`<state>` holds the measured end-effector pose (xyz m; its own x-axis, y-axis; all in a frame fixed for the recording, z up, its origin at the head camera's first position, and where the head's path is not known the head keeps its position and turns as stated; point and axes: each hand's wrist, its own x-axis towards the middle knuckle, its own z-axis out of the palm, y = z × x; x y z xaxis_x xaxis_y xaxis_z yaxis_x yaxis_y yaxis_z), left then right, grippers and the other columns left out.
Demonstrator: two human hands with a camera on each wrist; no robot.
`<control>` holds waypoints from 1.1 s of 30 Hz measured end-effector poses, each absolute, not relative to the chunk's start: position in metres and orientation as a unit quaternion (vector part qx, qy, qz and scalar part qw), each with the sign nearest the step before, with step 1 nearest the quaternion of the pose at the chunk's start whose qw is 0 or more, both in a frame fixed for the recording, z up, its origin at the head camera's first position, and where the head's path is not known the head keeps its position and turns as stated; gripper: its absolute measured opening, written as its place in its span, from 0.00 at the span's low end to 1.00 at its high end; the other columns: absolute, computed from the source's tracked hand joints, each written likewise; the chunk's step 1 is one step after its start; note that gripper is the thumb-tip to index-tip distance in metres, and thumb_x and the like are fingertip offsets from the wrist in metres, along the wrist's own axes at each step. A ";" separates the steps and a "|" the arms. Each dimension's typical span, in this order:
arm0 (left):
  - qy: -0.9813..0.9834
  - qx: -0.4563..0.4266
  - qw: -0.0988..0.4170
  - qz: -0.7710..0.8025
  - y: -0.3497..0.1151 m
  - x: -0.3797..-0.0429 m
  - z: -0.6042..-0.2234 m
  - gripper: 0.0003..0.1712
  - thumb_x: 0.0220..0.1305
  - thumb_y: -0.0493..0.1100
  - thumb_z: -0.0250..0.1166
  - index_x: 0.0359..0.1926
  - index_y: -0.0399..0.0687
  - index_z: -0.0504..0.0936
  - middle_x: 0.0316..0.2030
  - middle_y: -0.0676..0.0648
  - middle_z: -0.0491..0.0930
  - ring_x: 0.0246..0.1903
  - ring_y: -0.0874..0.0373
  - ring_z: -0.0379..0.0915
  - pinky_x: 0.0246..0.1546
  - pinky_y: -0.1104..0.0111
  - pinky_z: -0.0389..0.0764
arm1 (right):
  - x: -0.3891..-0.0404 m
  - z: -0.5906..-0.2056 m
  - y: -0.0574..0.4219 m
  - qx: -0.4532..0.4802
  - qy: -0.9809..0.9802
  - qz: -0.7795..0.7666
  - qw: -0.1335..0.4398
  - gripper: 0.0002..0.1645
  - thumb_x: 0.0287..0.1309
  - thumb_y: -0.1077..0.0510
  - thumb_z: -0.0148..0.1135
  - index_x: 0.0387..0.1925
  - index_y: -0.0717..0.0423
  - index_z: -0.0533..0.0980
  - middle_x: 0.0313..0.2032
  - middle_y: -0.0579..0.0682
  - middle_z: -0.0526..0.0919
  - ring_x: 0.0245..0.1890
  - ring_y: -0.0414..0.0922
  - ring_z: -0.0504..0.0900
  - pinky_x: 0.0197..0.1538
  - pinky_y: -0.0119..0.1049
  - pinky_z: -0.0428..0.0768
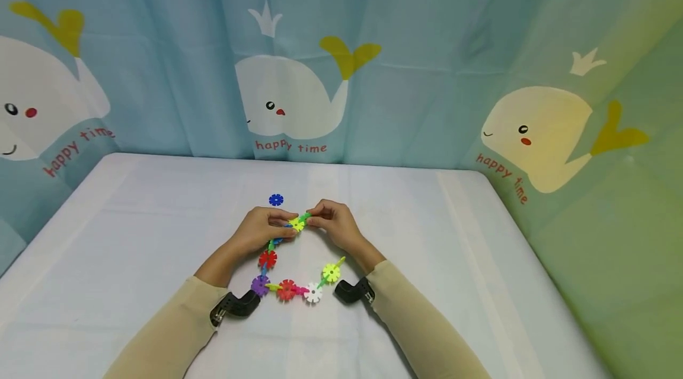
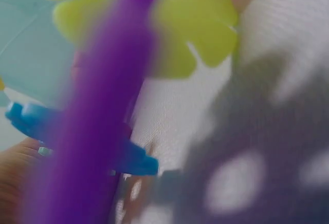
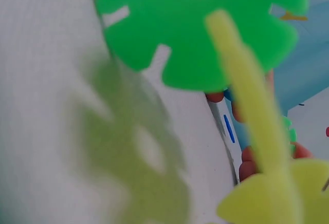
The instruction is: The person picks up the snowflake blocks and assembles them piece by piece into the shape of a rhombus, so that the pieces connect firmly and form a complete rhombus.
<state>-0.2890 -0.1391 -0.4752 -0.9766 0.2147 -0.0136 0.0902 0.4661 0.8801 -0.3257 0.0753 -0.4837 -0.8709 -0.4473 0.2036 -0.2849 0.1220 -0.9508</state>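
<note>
White table [image 1: 133,236], whale curtain [image 1: 299,100] behind

The head view looks forward and down over both hands, taking in the white cloth-covered table [image 1: 133,219] beneath and beyond them. Each wrist view sits very close, blurred, facing along that hand's work. All views share the chain of colourful plastic snowflake discs [image 1: 288,290].

A staged play booth: whale-print curtains [image 1: 299,94] enclose a white-covered table [image 1: 427,236].
</note>
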 end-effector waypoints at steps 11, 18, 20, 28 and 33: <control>0.854 0.073 0.067 0.511 -0.138 -0.291 -0.474 0.24 0.55 0.51 0.75 0.54 0.54 0.85 0.45 0.47 0.86 0.49 0.54 0.80 0.51 0.58 0.78 | -0.326 -0.482 0.080 -0.221 0.777 -0.586 0.056 0.11 0.60 0.66 0.66 0.45 0.64 0.81 0.44 0.59 0.86 0.39 0.43 0.86 0.46 0.33 0.83; 0.857 0.074 0.079 0.504 -0.145 -0.291 -0.471 0.26 0.56 0.53 0.74 0.55 0.54 0.83 0.48 0.46 0.85 0.52 0.51 0.79 0.58 0.52 0.74 | -0.328 -0.484 0.079 -0.211 0.780 -0.587 0.053 0.15 0.59 0.64 0.67 0.48 0.63 0.82 0.45 0.58 0.87 0.42 0.43 0.86 0.48 0.31 0.82; 0.857 0.080 0.083 0.502 -0.146 -0.291 -0.469 0.26 0.56 0.53 0.73 0.56 0.54 0.83 0.49 0.45 0.84 0.53 0.51 0.78 0.59 0.51 0.73 | -0.329 -0.482 0.080 -0.211 0.778 -0.589 0.055 0.15 0.59 0.64 0.67 0.49 0.63 0.82 0.45 0.59 0.86 0.43 0.44 0.86 0.48 0.32 0.82; 0.858 0.102 0.105 0.493 -0.156 -0.290 -0.471 0.27 0.64 0.57 0.66 0.60 0.50 0.80 0.47 0.46 0.86 0.49 0.54 0.81 0.62 0.50 0.71 | -0.333 -0.476 0.087 -0.185 0.742 -0.634 0.115 0.17 0.66 0.62 0.62 0.52 0.67 0.79 0.50 0.62 0.84 0.48 0.47 0.85 0.52 0.37 0.82; 0.848 0.081 0.108 0.512 -0.169 -0.284 -0.472 0.27 0.65 0.55 0.66 0.60 0.48 0.80 0.49 0.44 0.85 0.51 0.53 0.81 0.63 0.50 0.71 | -0.343 -0.468 0.089 -0.183 0.746 -0.619 0.163 0.19 0.68 0.61 0.59 0.55 0.71 0.76 0.51 0.64 0.83 0.48 0.48 0.86 0.52 0.38 0.83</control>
